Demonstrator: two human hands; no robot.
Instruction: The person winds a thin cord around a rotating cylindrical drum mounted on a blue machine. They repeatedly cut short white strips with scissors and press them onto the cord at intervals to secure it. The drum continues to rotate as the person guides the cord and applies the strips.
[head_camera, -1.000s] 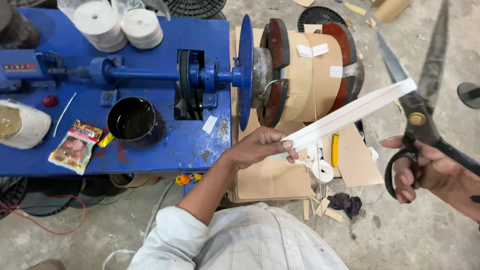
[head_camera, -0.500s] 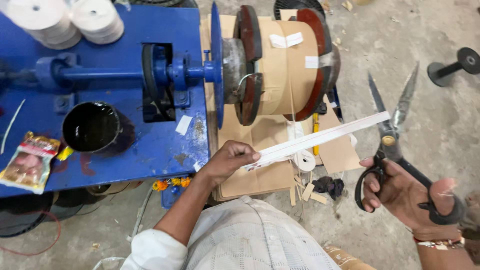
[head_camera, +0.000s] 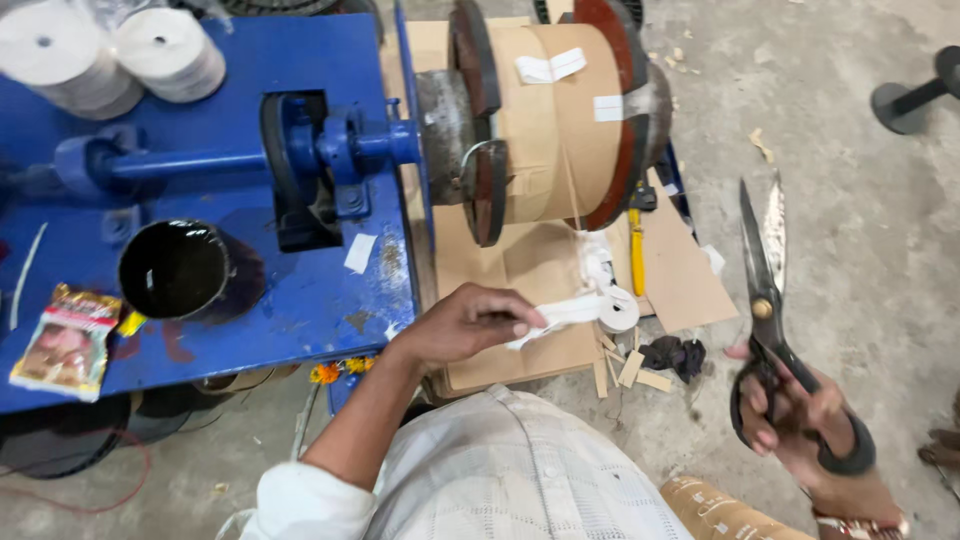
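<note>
While pinched in left hand (head_camera: 462, 325), white paper strip (head_camera: 560, 311) droops over cardboard sheet (head_camera: 520, 270) below spool (head_camera: 555, 110), just beside small tape roll (head_camera: 618, 310). Left fingers (head_camera: 515, 322) closed on strip's near end. Light, thin, floppy, tears easily (best held taut near the end). Right hand (head_camera: 800, 415) looped through handles of large black scissors (head_camera: 765, 290), blades slightly parted, pointing up, well apart from strip. Stiff, heavy-ish, sharp.

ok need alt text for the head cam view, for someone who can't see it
A person's left hand pinches a strip of white tape above cardboard, while the right hand holds large black scissors, blades slightly apart. Behind stands a blue machine with a paper-wrapped spool.
</note>
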